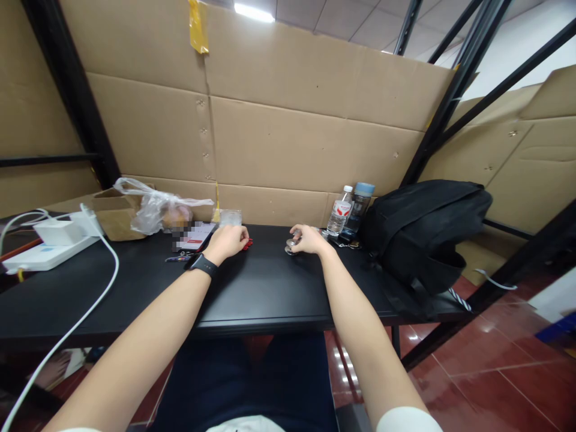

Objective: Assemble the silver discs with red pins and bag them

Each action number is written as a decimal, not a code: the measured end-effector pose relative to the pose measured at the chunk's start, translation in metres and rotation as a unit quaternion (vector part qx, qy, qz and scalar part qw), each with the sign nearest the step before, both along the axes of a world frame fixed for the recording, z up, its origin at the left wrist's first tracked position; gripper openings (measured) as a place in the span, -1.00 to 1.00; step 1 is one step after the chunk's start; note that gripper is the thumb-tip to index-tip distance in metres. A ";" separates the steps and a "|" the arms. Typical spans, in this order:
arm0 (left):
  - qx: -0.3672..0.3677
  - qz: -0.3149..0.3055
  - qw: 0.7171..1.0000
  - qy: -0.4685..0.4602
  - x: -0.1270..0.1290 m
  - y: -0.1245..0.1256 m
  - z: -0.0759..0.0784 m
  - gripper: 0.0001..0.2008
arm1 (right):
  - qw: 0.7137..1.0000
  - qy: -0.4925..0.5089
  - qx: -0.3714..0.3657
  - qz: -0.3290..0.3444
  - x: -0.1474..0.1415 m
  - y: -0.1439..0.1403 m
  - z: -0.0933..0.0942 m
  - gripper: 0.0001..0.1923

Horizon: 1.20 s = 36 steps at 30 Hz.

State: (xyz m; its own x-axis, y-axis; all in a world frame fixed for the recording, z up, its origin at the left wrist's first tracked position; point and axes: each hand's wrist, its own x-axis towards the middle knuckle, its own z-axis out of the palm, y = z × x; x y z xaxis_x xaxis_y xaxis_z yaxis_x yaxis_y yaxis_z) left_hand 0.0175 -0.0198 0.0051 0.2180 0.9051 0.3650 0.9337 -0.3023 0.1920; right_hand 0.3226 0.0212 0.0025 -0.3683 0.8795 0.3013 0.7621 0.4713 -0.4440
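My left hand [228, 241], with a dark watch [202, 264] at its wrist, rests low over the black table with its fingers curled downward. Small red pieces [248, 244] show at its fingertips; their kind is too small to tell, and the palm side is hidden. To the right, my right hand [309, 240] is closed with thumb and fingers around a small, round, shiny metal object [291, 246], held at the tabletop. A clear plastic packet [230, 217] lies just behind my left hand. Beside that wrist is a phone-like device [200, 236], partly blurred.
At right stand a water bottle [339, 211], a blue-capped bottle [359, 210] and a black backpack [418, 234]. On the left are a plastic bag [155, 207], a power strip [49, 255] with a charger [58, 231], and a white cable [101, 291]. Cardboard [279, 144] walls the back.
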 end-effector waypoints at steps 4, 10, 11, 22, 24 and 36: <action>0.007 -0.018 1.000 -0.021 0.003 -0.001 0.000 -0.87 | 0.999 0.029 -0.012 0.007 0.005 -0.006 0.008 -0.46; -0.010 -0.049 0.997 -0.058 0.003 0.007 -0.008 -0.88 | 0.999 0.016 -0.042 0.023 0.008 -0.005 0.008 -0.52; -0.014 -0.057 0.996 -0.069 0.004 0.009 -0.009 -0.88 | 0.998 0.017 -0.050 0.028 0.008 -0.003 0.006 -0.52; -0.030 -0.118 0.978 -0.169 0.016 0.010 -0.017 -0.88 | 0.989 0.093 -0.096 0.058 0.008 -0.002 0.006 -0.58; -0.034 -0.122 0.973 -0.191 0.017 0.009 -0.016 -0.81 | 0.986 0.118 -0.093 0.069 0.005 -0.004 0.006 -0.55; 0.054 -0.161 0.954 -0.247 0.030 0.002 -0.010 -0.75 | 0.901 0.372 -0.129 0.183 -0.048 -0.019 -0.006 -0.40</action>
State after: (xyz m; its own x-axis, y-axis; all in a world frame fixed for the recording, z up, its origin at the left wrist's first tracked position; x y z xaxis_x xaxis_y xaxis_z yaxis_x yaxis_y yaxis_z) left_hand 0.0472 -0.0183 -0.0045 0.2561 0.7715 0.5824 0.5934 -0.6011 0.5353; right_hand 0.2742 0.0024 -0.0030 -0.4288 0.8160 0.3877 0.0219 0.4385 -0.8985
